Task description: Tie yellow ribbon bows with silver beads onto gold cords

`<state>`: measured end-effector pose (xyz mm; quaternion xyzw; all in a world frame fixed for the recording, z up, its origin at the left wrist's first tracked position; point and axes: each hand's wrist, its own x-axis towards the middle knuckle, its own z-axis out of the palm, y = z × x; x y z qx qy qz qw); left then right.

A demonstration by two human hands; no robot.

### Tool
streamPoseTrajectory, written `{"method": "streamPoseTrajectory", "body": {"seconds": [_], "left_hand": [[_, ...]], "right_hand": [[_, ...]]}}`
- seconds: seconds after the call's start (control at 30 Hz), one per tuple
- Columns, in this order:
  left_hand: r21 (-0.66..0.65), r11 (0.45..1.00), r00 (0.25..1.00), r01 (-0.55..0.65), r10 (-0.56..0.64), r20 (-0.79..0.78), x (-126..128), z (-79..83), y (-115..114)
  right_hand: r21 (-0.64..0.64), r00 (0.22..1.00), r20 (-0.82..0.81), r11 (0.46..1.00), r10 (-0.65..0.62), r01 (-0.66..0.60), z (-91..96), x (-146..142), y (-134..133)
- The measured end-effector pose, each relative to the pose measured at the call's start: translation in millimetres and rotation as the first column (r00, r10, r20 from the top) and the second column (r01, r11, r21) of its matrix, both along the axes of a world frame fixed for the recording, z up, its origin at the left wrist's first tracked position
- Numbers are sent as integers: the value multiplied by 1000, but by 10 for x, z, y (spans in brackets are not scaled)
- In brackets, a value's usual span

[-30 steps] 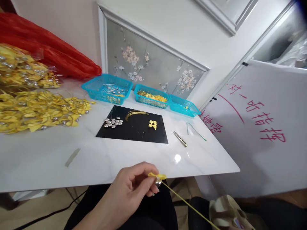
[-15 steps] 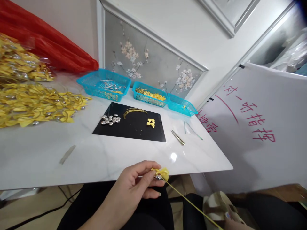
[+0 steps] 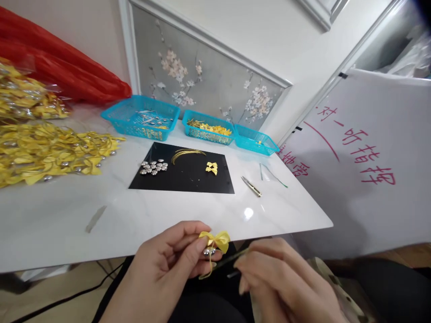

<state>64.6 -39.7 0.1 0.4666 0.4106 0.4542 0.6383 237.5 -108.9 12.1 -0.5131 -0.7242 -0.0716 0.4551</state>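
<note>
Low at the table's front edge, my left hand (image 3: 168, 264) pinches a yellow ribbon bow (image 3: 220, 241) between thumb and fingers. Silver bells (image 3: 209, 251) sit just under the bow's knot, by my fingertips. A thin yellow cord (image 3: 211, 264) hangs in a loop below them. To the right, my right hand (image 3: 283, 273) is closed, its fingertips pinching a blurred stretch of the cord. A small dark strip (image 3: 233, 273) shows under those fingertips; I cannot make out what it is.
A black mat (image 3: 182, 181) carries silver bells (image 3: 154, 167), gold cords (image 3: 186, 154) and yellow bows (image 3: 211, 168). Thread snips (image 3: 251, 186) lie right of it. Blue baskets (image 3: 139, 130) line the back. Finished-looking yellow bow pieces (image 3: 57, 150) are heaped at left; a whiteboard (image 3: 370, 215) stands right.
My right hand has come in from the lower right, close to the bow. The cord, earlier stretched out straight, now loops under the bells. My left hand has shifted slightly left, still pinching the bow.
</note>
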Motion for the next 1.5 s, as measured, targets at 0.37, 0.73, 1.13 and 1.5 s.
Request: {"method": "streamPoseTrajectory", "body": {"seconds": [0.37,0.73,1.13,1.5], "left_hand": [[109,992,995,-59,68,-79,1,-81,-8],[244,967,967,-76,131,-220,-41,-139,-62],[351,936,923,-38,167,-346,-45,-109,-65],[460,886,895,52,163,-415,-68,-116,-53]], "right_hand": [[23,997,-70,1000,-16,18,-20,-197,151],[70,999,-13,997,36,-35,-65,-145,194],[63,999,51,998,-9,5,-47,-146,194],[-1,994,84,998,66,-66,-99,-84,223]]}}
